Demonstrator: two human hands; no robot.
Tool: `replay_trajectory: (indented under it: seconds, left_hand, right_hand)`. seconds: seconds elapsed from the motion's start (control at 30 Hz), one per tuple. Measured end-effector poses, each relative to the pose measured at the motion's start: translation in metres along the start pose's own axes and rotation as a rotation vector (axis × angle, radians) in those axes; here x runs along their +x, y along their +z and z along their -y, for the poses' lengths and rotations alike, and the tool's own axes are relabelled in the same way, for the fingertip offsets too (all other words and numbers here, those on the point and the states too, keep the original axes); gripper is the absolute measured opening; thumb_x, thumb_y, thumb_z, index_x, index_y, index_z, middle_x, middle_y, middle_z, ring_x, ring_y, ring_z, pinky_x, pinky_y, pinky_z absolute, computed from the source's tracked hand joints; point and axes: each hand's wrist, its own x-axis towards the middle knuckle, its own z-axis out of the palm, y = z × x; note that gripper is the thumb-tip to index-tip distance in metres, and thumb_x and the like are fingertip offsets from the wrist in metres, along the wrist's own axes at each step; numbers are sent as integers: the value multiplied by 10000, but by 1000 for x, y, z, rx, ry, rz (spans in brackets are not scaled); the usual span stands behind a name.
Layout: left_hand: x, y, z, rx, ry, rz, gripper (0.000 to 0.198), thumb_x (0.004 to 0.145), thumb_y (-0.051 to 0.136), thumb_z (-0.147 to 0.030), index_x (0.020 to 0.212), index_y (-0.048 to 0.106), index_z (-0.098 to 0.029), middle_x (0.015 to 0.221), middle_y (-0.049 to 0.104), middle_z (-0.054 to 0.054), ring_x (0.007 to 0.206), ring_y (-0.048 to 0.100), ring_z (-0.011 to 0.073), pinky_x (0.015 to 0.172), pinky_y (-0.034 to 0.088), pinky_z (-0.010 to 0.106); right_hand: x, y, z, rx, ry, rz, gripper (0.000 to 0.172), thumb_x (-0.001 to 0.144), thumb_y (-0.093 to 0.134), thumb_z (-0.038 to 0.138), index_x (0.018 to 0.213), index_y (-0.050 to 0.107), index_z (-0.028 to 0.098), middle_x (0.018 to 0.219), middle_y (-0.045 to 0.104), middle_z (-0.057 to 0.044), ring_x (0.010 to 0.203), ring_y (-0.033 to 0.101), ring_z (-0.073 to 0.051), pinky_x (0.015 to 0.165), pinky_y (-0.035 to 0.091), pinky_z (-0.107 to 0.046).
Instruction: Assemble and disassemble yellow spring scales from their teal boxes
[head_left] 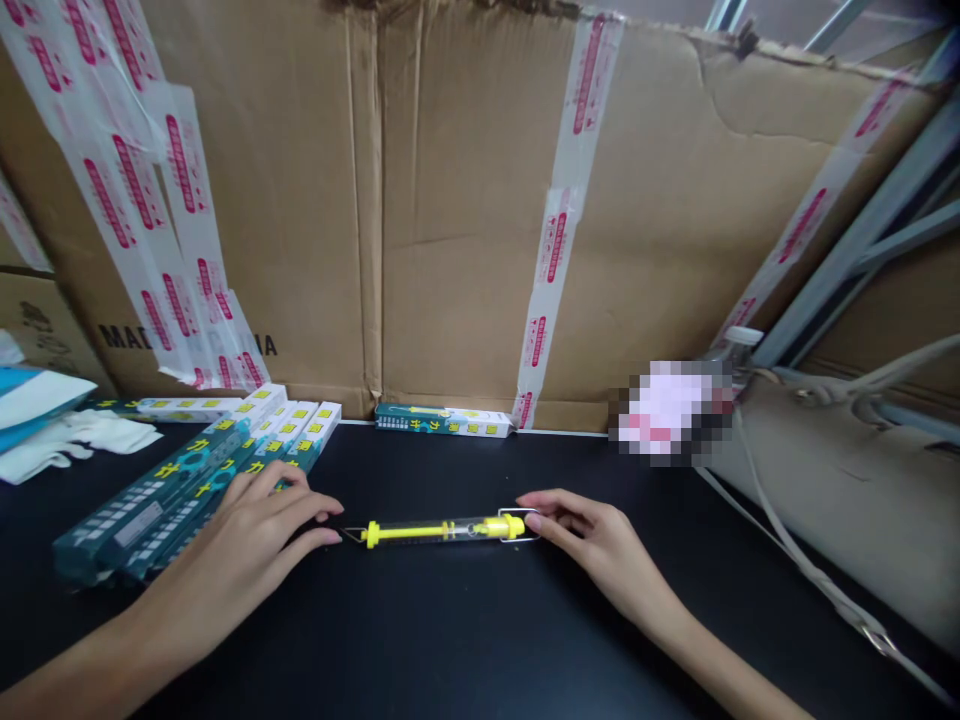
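Observation:
A clear tubular spring scale (427, 531) with yellow ends and a yellow inner rod stretches level between my hands, just over or on the black table. My right hand (581, 525) pinches the wire loop at its right end between thumb and fingers. At the other end, the thumb and fingertips of my left hand (274, 525) close around the tip of the small metal hook. Under and behind my left hand lie several long green and white boxes (161, 500) with yellow lettering.
One more such box (442, 420) lies against a large taped cardboard carton (465, 220) at the back. White gloves (75, 440) are on the left. To the right are a clear bottle (739, 350), a blurred pinkish item (664, 410) and a beige bag (862, 500) with a strap.

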Motion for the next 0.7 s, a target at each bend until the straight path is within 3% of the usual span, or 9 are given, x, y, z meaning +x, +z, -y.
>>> replay_trajectory:
  seconds: [0.13,0.27,0.37,0.5,0.6,0.7]
  left_hand:
    - [-3,4,3,54,35,-9,200,1004,624,-420,1149,706,-309,1087,742,-9,1102,569,259,935,369,402]
    - [-3,2,-4,119,91,-19,242,1078,491,-373,1194,695,-314,1117,761,-34,1099,584,232,897,371,370]
    - [-3,0,-9,184,113,-54,362,1084,443,-457,1312,643,-258,1219,748,19,1163,568,271,926,360,407]
    - [-3,1,-12,250,173,-72,490,1007,524,-597,1349,632,-264,1252,744,39,1226,551,332,987,317,474]
    - [-4,4,-14,273,243,-68,300,1079,480,-370,1301,663,-284,1209,758,25,1237,562,317,983,339,463]
    - [-5,4,-16,290,273,-65,412,1011,416,-58,1267,675,-252,1195,751,41,1239,559,301,962,374,433]
  right_hand:
    - [-2,-3,3,-92,-56,-41,364,946,605,503,1089,794,226,1052,800,-79,928,726,-256,797,559,-341]
    - [-2,-5,4,-162,-112,-57,425,1007,499,522,1088,791,224,1023,792,-94,904,727,-259,806,577,-365]
    - [-1,-6,3,-217,-157,-62,435,1030,468,514,1115,773,216,1071,777,-113,962,722,-273,863,575,-402]
    - [-3,-6,2,-291,-222,-17,344,1006,561,486,1180,750,257,1184,728,-106,1045,693,-279,907,572,-447]
    - [-5,-6,3,-322,-269,36,350,924,707,469,1234,729,307,1269,685,-83,1161,639,-286,1022,521,-507]
    - [-6,-5,5,-322,-284,70,344,916,726,451,1236,729,324,1284,666,-78,1194,612,-287,1058,488,-533]
